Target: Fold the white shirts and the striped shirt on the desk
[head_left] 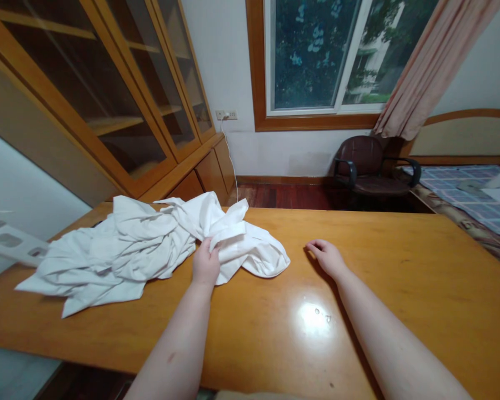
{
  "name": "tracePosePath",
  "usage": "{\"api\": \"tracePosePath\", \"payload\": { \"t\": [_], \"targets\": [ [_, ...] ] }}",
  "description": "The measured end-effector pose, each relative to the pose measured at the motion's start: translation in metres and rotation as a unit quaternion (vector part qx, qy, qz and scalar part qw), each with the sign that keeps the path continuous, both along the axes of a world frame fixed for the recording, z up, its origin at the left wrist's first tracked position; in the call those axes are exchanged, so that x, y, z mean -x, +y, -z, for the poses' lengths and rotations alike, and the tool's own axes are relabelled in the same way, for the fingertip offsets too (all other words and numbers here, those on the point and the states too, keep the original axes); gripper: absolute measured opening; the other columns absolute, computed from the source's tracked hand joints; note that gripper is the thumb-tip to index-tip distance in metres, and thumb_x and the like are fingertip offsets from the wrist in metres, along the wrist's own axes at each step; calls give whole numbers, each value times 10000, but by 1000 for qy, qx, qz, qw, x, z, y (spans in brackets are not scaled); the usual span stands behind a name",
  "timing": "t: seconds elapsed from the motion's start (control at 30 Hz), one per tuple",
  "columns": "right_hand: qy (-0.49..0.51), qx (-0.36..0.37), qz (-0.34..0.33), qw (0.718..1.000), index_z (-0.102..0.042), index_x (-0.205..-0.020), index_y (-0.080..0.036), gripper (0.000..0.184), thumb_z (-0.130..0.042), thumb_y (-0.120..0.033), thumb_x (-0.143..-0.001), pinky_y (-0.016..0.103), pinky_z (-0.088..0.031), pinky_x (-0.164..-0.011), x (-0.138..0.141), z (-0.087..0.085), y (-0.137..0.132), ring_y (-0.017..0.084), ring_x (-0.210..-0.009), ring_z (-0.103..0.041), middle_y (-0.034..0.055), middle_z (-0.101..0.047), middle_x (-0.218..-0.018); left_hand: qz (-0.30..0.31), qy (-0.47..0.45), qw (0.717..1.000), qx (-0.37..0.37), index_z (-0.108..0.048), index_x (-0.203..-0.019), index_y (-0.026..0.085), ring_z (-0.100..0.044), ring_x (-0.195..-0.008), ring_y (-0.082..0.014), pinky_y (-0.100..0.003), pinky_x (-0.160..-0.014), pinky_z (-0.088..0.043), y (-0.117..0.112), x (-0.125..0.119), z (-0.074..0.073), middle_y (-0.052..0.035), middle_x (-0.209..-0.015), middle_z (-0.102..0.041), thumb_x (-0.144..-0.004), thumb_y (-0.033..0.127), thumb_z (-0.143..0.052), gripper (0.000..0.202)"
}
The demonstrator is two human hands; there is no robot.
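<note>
My left hand (206, 263) is closed on a crumpled white cloth (260, 250), thumb on top and the other fingers hidden in its folds. Part of this cloth lies loose on the wooden table (266, 339). To its left spreads a larger heap of white fabric (120, 250); I cannot tell whether the two are one piece. My right hand (325, 258) is apart from the cloth, to the right of it, low over the tabletop. Its fingers are loosely bent, with nothing seen between them.
A white slotted plastic piece (14, 243) is at the left table edge, partly behind the heap. Beyond the table are a glass-door cabinet (145, 105), a wall socket with a white cord (226, 115), a brown armchair (364, 166), a pink curtain (433, 72) and a bed (475, 189).
</note>
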State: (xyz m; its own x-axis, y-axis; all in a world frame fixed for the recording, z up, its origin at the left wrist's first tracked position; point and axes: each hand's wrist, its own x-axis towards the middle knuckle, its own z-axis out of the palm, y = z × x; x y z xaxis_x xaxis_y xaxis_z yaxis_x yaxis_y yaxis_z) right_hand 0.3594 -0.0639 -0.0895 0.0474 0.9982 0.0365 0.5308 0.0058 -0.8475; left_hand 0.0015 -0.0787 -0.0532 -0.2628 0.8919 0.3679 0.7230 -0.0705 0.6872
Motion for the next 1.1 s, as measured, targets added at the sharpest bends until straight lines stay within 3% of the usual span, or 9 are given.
{"api": "tracePosePath", "payload": {
  "t": [0.17,0.4,0.5,0.63,0.7,0.8,0.9,1.0,1.1],
  "targets": [
    [-14,4,-3,1000,-686,-787,-188,329,-502,-461,-787,289,-440,-660,0,1,0,204,-749,-612,58,-697,-805,142,-105,981,78,-650,-981,146,-601,-969,-243,-358,-882,-447,-1,-16,-1,-77,-980,-685,-772,305,-454,327],
    [65,-15,6,998,-669,-826,-186,321,-550,-479,-772,340,-461,-797,0,5,1,217,-835,-625,79,-700,-879,317,-286,869,251,-686,-805,159,-600,-821,-204,-310,-771,-460,-21,-38,-12,-53,-847,-686,-657,289,-556,236],
    [169,-20,-25,985,-657,-913,-187,366,-624,-497,-722,382,-455,-879,5,4,-3,228,-923,-625,95,-692,-957,337,-358,814,310,-680,-763,145,-574,-712,-174,-283,-682,-440,-31,-46,-12,-40,-761,-660,-600,309,-630,236],
    [270,6,-200,942,-561,-1217,-221,676,-753,-480,-623,436,-413,-969,14,-1,-12,261,-1117,-565,121,-591,-1247,352,-416,765,343,-693,-823,136,-572,-746,-185,-294,-705,-427,-37,-61,-6,-48,-807,-663,-550,356,-722,352],
    [250,-10,-254,934,-446,-1354,-242,873,-786,-481,-586,459,-358,-1025,18,-3,-17,284,-1232,-476,136,-466,-1390,359,-424,749,360,-693,-818,144,-566,-750,-185,-295,-707,-422,-37,-67,-1,-46,-810,-658,-538,387,-752,376],
    [119,-76,-248,959,-370,-1422,-251,997,-812,-469,-556,483,-235,-1094,22,-7,-22,310,-1367,-274,140,-265,-1511,373,-427,732,378,-678,-806,142,-547,-725,-170,-281,-691,-409,-35,-71,3,-37,-780,-635,-527,437,-776,417],
    [4,-132,-248,960,-518,-1326,-280,745,-767,-432,-640,499,-168,-1108,26,-13,-25,312,-1393,-198,97,-216,-1534,414,-405,710,401,-659,-854,133,-527,-713,-153,-266,-684,-396,-35,-71,0,-24,-772,-609,-526,468,-791,487],
    [22,-149,-258,954,-730,-978,-289,260,-642,-408,-764,482,-221,-1089,29,-17,-27,287,-1322,-359,73,-542,-1331,475,-367,694,397,-633,-973,148,-532,-792,-163,-267,-721,-402,-35,-68,-7,-29,-872,-601,-540,484,-800,572],
    [135,-120,-178,967,-719,-687,-247,228,-590,-421,-756,442,-347,-1015,29,-15,-27,278,-1063,-591,78,-720,-913,505,-372,698,344,-542,-1182,187,-542,-906,-184,-287,-790,-409,-32,-64,-10,-53,-1005,-578,-551,482,-809,746]
  ]
}}
